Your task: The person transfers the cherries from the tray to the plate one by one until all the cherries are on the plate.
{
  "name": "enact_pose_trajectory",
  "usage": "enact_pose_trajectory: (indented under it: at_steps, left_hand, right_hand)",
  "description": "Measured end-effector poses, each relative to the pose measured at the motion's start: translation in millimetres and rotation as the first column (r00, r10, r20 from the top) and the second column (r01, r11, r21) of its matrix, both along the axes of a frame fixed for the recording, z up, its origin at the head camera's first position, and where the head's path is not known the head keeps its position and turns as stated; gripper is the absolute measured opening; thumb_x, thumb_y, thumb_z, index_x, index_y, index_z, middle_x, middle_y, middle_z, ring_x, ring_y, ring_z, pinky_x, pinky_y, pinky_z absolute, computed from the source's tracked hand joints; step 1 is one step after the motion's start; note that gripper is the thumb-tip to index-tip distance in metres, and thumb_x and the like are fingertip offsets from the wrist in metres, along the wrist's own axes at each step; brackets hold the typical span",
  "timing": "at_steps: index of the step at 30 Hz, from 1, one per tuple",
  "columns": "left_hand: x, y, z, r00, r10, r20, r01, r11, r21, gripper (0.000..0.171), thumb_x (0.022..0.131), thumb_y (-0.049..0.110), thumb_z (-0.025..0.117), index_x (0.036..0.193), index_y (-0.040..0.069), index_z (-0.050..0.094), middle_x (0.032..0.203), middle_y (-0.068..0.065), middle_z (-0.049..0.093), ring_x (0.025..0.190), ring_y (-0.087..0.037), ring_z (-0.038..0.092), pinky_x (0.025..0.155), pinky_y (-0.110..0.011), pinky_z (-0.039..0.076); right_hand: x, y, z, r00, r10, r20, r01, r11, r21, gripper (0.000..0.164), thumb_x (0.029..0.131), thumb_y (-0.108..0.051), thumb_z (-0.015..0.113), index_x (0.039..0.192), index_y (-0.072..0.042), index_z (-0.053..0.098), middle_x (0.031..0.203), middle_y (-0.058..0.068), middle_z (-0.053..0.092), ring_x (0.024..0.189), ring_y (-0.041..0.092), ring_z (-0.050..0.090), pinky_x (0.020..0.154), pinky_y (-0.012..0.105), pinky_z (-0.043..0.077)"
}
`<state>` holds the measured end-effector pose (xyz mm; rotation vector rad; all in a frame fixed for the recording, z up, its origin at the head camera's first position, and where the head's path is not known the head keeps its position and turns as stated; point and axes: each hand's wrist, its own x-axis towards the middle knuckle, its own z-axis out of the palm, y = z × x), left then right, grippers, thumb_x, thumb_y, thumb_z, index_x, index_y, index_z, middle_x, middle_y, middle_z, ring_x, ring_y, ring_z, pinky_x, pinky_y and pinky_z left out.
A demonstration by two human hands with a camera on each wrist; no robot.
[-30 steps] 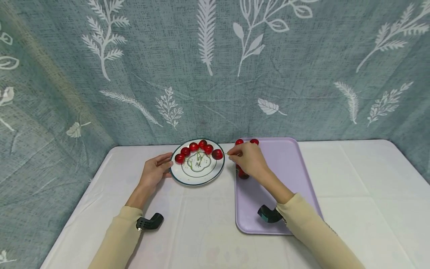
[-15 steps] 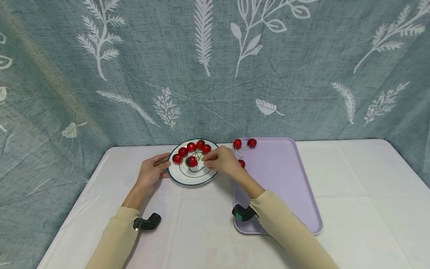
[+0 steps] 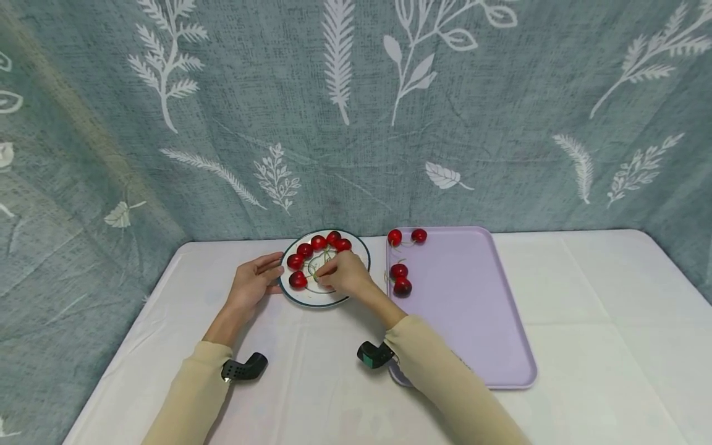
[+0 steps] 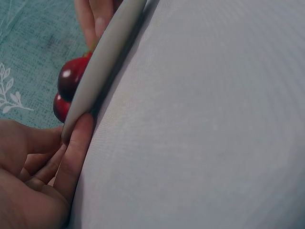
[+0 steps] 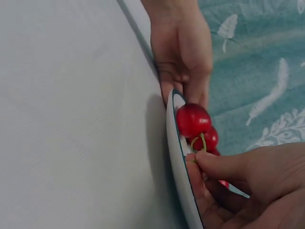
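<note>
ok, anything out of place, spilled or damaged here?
Nothing stands out. Cherries curve around the plate, its edge held by the left hand; the right hand pinches a stem. Four tray cherries sit inside the purple tray. No visible spill.

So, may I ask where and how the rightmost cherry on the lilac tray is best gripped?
Probably by its left and right sides, coming from above and the near side: the rightmost cherry is round, a gap parts it from the neighbouring cherry, bare lilac tray lies to its right, and the rim is close behind.
</note>
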<state>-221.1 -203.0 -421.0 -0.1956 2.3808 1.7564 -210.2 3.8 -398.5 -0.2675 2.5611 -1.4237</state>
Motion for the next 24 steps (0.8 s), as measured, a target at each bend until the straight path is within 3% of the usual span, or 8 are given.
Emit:
enact_pose_trajectory:
  at_steps: [4, 12, 24]
  left_hand:
    - [0.8, 0.5, -1.7, 1.000, -0.003, 0.003, 0.003, 1.000, -0.002, 0.046, 0.101, 0.007, 0.052, 0.146, 0.003, 0.044, 0.143, -0.020, 0.048, 0.091, -0.007, 0.059, 0.068, -0.019, 0.058]
    - [-1.4, 0.3, -2.9, 1.000, -0.012, -0.003, 0.012, 1.000, 0.000, 0.045, 0.101, 0.007, 0.052, 0.146, 0.003, 0.045, 0.142, -0.020, 0.049, 0.088, -0.005, 0.060, 0.068, -0.020, 0.059]
    - [-0.5, -0.3, -4.2, 1.000, -0.006, -0.016, 0.006, 1.000, -0.001, 0.045, 0.101, 0.006, 0.051, 0.145, 0.002, 0.044, 0.140, -0.021, 0.050, 0.089, -0.004, 0.060, 0.069, -0.021, 0.059]
  right_hand:
    - [-2.8, -4.8, -0.9, 0.999, -0.043, 0.026, 0.043, 0.999, 0.002, 0.008, 0.085, -0.005, 0.074, 0.091, -0.001, 0.079, 0.073, 0.010, 0.073, 0.055, 0.005, 0.057, 0.049, 0.012, 0.040]
    - [-3.7, -6.0, -3.1, 0.990, -0.124, 0.067, 0.129, 0.988, -0.088, 0.007, 0.086, -0.004, 0.074, 0.086, 0.002, 0.078, 0.074, 0.012, 0.073, 0.057, 0.012, 0.066, 0.053, 0.018, 0.056]
    - [-3.9, -9.2, -7.6, 0.979, -0.199, 0.037, 0.202, 0.971, -0.126, 0.007, 0.087, -0.005, 0.074, 0.086, 0.001, 0.078, 0.071, 0.010, 0.072, 0.056, 0.013, 0.066, 0.050, 0.016, 0.053]
